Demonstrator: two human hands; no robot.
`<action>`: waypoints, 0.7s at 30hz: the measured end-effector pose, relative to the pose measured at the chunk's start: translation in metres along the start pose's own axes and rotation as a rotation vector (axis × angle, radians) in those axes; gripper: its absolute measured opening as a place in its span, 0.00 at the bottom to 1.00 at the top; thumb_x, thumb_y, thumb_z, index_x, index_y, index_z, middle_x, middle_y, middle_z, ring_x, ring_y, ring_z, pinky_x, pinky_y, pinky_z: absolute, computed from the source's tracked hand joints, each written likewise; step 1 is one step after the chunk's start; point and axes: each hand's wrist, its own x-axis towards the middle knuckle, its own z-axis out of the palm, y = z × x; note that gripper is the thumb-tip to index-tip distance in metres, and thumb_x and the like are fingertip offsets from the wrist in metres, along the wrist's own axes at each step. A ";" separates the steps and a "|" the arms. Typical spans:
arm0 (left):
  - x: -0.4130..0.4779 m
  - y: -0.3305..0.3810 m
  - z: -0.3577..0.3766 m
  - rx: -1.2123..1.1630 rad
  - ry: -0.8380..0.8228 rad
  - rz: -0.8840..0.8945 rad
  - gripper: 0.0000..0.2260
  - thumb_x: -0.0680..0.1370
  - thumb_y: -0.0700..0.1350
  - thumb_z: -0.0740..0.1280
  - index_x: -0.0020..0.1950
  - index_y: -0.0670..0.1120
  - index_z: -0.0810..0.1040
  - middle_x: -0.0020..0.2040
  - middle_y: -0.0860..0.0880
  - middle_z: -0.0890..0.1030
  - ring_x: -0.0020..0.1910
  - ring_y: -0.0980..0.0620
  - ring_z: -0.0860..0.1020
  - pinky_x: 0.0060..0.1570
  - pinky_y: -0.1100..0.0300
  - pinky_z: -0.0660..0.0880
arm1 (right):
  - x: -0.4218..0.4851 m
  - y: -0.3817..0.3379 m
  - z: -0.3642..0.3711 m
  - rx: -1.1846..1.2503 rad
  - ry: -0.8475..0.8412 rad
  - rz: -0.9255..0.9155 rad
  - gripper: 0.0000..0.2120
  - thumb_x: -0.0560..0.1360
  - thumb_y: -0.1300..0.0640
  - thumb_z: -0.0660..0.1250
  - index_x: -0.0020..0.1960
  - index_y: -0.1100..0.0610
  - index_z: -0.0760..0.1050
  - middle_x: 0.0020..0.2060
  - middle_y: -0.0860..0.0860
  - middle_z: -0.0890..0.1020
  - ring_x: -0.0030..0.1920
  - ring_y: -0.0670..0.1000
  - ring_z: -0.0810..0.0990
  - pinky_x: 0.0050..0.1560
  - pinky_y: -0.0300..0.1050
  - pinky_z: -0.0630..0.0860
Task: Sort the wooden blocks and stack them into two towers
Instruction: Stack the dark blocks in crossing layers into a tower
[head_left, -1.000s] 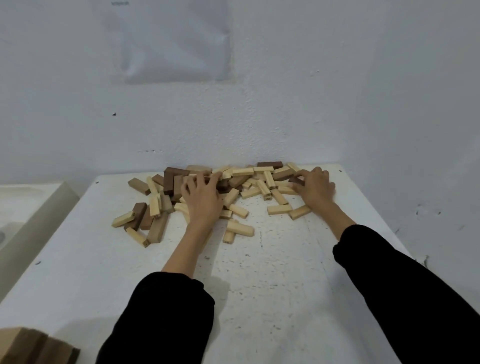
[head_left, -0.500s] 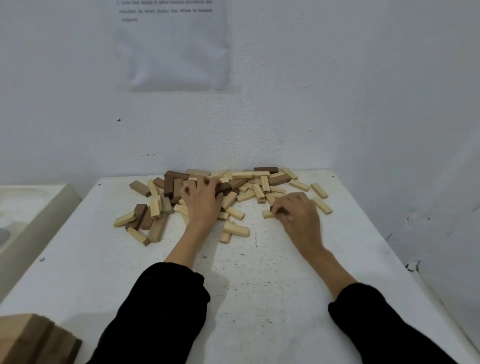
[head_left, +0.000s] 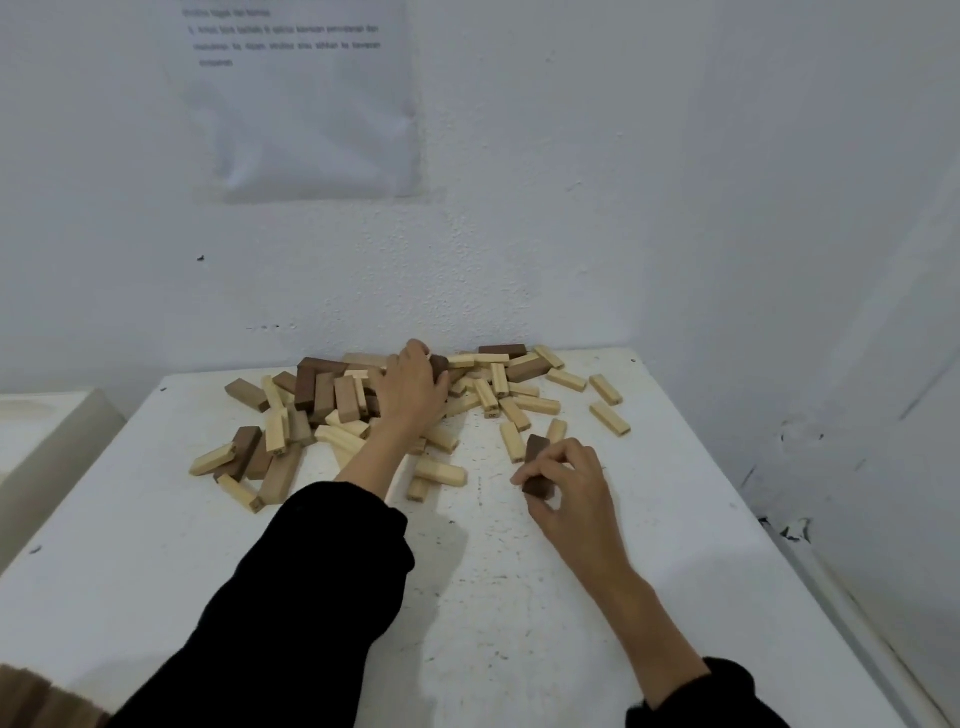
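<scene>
**Head view, looking down on a white table (head_left: 156, 545) that stands in the corner of a white wall (head_left: 571, 208). Twelve o'clock is the table's far edge.**

A loose pile of wooden blocks (head_left: 322, 395), pale and brown mixed, lies from 10 to 12 o'clock, with some blocks resting across others. A few pale blocks (head_left: 609, 419) lie singly at 1 o'clock, apart from the pile and from one another.

The left hand (head_left: 410, 395) reaches palm down into the pile at 12 o'clock. Its thumb and fingers are curled round the end of a far dark block (head_left: 440, 364) at the pile's back edge.

The right hand (head_left: 571, 488) is well apart from the left, toward 2 o'clock of the table's middle and near the pile's front fringe. Its thumb and fingertips pinch a dark block (head_left: 537, 465) by the long sides. This block points toward 12 o'clock with its far end raised. Whether its near end touches the table cannot be told. Two pale blocks lie just beyond it.

Both arms wear black sleeves (head_left: 291, 597), and the right forearm is bare.

A printed sheet of paper (head_left: 311, 114) hangs on the wall above the pile, its print too blurred to read. The edge of a white tub-like thing (head_left: 47, 441) stands beside the table at 9 o'clock. A brown thing (head_left: 31, 696) shows in the corner at 7 o'clock, and what it is cannot be told.
</scene>
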 end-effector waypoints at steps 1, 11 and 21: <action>0.003 0.002 0.003 0.022 -0.029 0.008 0.20 0.78 0.53 0.63 0.64 0.42 0.66 0.59 0.44 0.76 0.61 0.43 0.72 0.59 0.49 0.62 | 0.001 0.000 -0.001 0.021 -0.012 0.024 0.13 0.62 0.71 0.75 0.40 0.56 0.81 0.42 0.47 0.73 0.46 0.46 0.71 0.47 0.23 0.66; 0.002 0.004 0.003 -0.354 0.003 0.016 0.20 0.72 0.36 0.71 0.63 0.41 0.74 0.50 0.42 0.82 0.48 0.46 0.79 0.45 0.59 0.72 | 0.008 0.005 -0.002 0.035 -0.021 0.159 0.13 0.65 0.65 0.75 0.36 0.55 0.72 0.41 0.46 0.71 0.44 0.47 0.75 0.42 0.26 0.68; -0.068 0.006 -0.066 -0.562 0.056 0.081 0.14 0.70 0.35 0.73 0.55 0.39 0.81 0.45 0.49 0.80 0.42 0.54 0.77 0.40 0.78 0.68 | 0.005 -0.001 -0.009 0.022 -0.005 0.124 0.13 0.66 0.73 0.71 0.48 0.61 0.80 0.44 0.52 0.78 0.45 0.51 0.79 0.47 0.32 0.71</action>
